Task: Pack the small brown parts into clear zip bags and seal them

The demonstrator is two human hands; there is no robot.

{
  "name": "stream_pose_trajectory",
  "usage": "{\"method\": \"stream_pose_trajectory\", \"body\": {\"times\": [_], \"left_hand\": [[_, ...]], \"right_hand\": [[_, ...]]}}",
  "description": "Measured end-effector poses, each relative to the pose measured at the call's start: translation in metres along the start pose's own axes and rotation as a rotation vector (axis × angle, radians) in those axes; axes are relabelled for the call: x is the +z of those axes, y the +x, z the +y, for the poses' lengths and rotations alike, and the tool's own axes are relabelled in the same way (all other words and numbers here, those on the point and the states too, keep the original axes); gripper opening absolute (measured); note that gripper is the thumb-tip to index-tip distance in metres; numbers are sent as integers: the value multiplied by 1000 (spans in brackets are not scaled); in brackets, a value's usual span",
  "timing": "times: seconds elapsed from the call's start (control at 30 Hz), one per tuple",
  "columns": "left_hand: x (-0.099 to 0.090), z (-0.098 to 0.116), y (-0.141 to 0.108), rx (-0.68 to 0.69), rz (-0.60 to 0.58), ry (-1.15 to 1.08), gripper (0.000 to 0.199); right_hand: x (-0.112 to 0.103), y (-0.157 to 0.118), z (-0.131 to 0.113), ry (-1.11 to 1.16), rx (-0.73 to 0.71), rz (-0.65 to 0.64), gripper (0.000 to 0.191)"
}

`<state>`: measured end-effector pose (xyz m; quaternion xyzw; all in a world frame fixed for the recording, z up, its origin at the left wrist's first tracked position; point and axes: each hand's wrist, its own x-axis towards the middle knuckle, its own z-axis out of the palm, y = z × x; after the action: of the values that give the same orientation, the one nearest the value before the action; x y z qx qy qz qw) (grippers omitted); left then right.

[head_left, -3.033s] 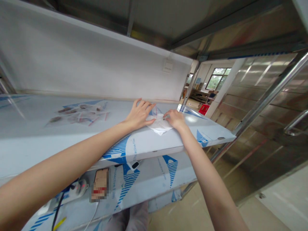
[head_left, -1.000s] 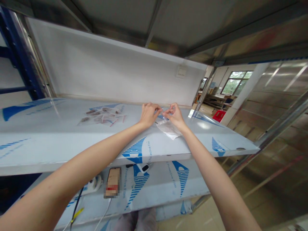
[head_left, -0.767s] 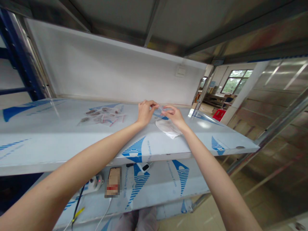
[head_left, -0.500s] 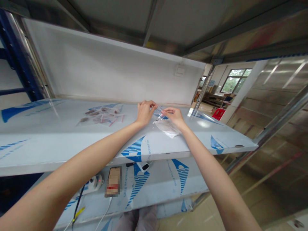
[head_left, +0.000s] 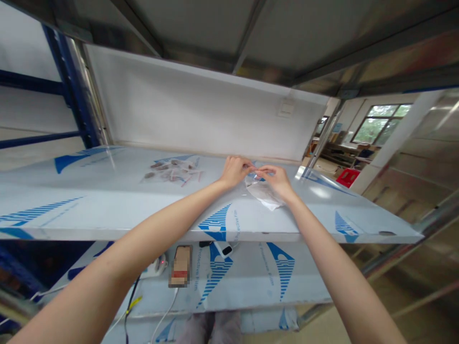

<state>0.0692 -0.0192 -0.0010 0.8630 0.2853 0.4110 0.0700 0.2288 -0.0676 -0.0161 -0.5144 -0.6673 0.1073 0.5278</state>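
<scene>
My left hand and my right hand meet above the film-covered metal shelf, fingertips pinched together. Between them is a small clear plastic bag, mostly covered by the fingers; its contents cannot be made out. Under my right hand lies a larger whitish plastic bag, flat on the shelf. To the left of my left hand, several small clear zip bags with dark brown pieces inside are heaped together, some showing a red strip along the edge.
A phone on a white cable lies on the lower shelf, beside a white power strip and a small white device. An upper shelf hangs overhead. A metal post stands at the right.
My view has shifted, so the scene sits further right. My hands have drawn closer together; the clear bag that stretched between them is now mostly hidden by the fingers.
</scene>
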Motion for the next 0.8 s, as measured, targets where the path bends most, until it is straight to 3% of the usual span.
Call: {"method": "stream_pose_trajectory", "body": {"times": [0.17,0.4,0.5,0.63,0.7,0.8], "left_hand": [[-6,-2,0,46,18,53,25],[-6,1,-5,108,-144,122,27],[-4,6,-8,131,-142,235,29],[-15,3,-6,119,-72,311,33],[-34,-9,-4,13,11,377,36],[-73,-40,-5,-215,243,484,40]], "right_hand": [[-3,0,3,-31,44,-34,24],[-5,-4,-2,-144,-9,-80,25],[-3,-5,-1,-100,-20,-112,24],[0,-6,4,-15,-6,-137,28],[0,-8,7,-32,2,-137,37],[0,-11,8,-163,-6,-179,33]]}}
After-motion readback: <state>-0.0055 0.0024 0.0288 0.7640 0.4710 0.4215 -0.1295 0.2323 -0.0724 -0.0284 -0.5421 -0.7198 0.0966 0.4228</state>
